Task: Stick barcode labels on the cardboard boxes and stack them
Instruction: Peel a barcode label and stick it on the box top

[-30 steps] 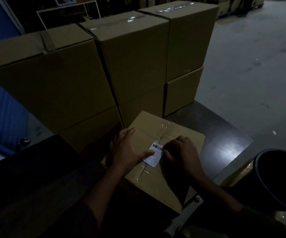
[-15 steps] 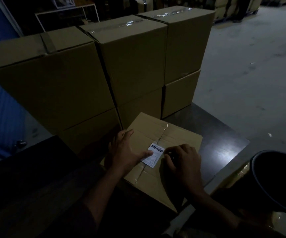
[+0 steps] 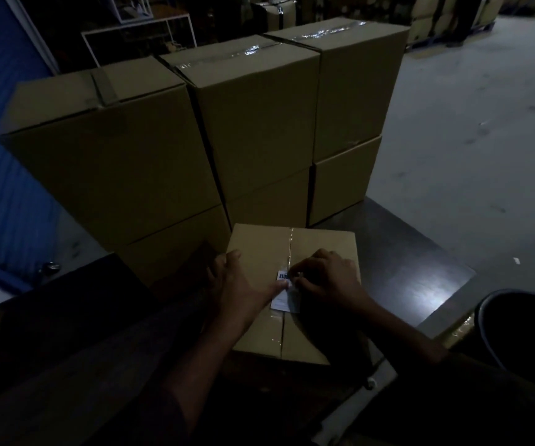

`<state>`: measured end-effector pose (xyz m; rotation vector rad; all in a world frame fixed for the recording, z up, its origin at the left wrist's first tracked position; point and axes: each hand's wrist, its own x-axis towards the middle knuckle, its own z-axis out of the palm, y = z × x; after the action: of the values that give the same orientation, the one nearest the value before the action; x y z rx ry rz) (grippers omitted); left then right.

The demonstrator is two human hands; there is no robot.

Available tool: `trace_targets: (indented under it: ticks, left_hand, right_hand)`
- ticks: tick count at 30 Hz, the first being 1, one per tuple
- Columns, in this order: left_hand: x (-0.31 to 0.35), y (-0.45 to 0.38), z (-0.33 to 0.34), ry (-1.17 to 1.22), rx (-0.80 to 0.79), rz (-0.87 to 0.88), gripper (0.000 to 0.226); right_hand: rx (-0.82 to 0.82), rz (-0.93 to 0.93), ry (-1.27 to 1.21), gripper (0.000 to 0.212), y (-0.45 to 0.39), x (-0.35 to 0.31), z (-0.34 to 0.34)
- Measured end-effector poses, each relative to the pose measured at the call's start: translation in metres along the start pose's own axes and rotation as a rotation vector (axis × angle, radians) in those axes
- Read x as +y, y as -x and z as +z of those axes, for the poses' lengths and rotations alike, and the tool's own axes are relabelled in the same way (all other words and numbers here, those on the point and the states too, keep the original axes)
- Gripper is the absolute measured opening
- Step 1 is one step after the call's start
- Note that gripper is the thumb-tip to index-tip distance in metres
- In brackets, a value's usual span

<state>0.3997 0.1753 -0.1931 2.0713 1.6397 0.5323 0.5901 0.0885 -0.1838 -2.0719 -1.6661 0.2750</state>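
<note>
Rotated square now, box (image 3: 261, 249) under both hands pressing label (image 3: 281, 292).

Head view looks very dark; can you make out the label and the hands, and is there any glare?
Head view: dim overall; the white label stands out on the box, its print unreadable; both hands are shadowed; glare on the tape and the dark platform; edges bow from the wide lens.

box (image 3: 259, 249) – turned square-on | label (image 3: 281, 299) – now upright | right hand (image 3: 327, 278) – moved onto it
</note>
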Motion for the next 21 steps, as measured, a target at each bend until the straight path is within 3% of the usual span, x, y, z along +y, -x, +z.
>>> trace_targets:
  ticks: [9, 12, 17, 21]
  left_hand:
    - [-0.007, -0.007, 0.001, 0.110, -0.043, 0.018, 0.118]
    - [-0.008, -0.010, -0.001, 0.132, -0.055, 0.018, 0.110]
    - [-0.009, -0.010, 0.003, 0.143, -0.021, 0.038, 0.109]
    - [-0.012, -0.009, 0.005, 0.138, 0.010, 0.045, 0.109]
  right_hand:
    - [-0.006, 0.051, 0.010, 0.023, -0.009, -0.005, 0.008]
    - [0.004, 0.029, 0.007, 0.042, -0.011, -0.006, 0.009]
    - [-0.002, 0.006, -0.003, 0.017, -0.010, -0.004, 0.009]
    - [-0.019, 0.018, 0.005, 0.024, -0.011, -0.007, 0.009]
